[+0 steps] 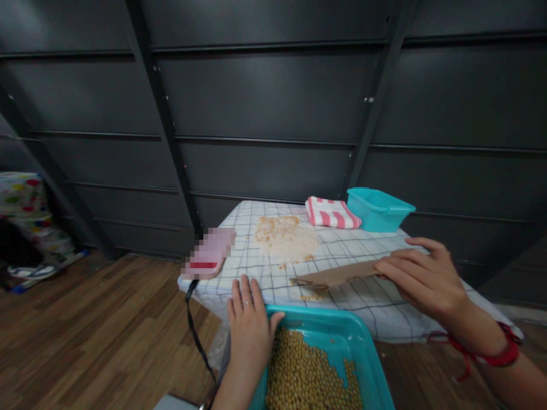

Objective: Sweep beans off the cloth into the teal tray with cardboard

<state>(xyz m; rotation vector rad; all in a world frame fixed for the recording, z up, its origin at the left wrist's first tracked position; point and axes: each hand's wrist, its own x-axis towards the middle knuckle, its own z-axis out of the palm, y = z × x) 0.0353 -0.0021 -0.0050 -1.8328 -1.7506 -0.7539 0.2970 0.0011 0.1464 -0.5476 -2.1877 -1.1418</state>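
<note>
My left hand grips the near-left rim of a teal tray holding many yellow soybeans, thumb inside the rim and fingers stretched onto the tablecloth. My right hand pinches a strip of brown cardboard, which lies tilted across the checked tablecloth just beyond the tray. A few loose beans lie under the cardboard's left end. A pile of white rice mixed with beans spreads farther back on the cloth.
A folded red-and-white striped towel and an empty teal container sit at the table's far edge. A blurred pink object with a black strap lies at the left corner. Dark panelled wall behind; wooden floor around; patterned bundles at far left.
</note>
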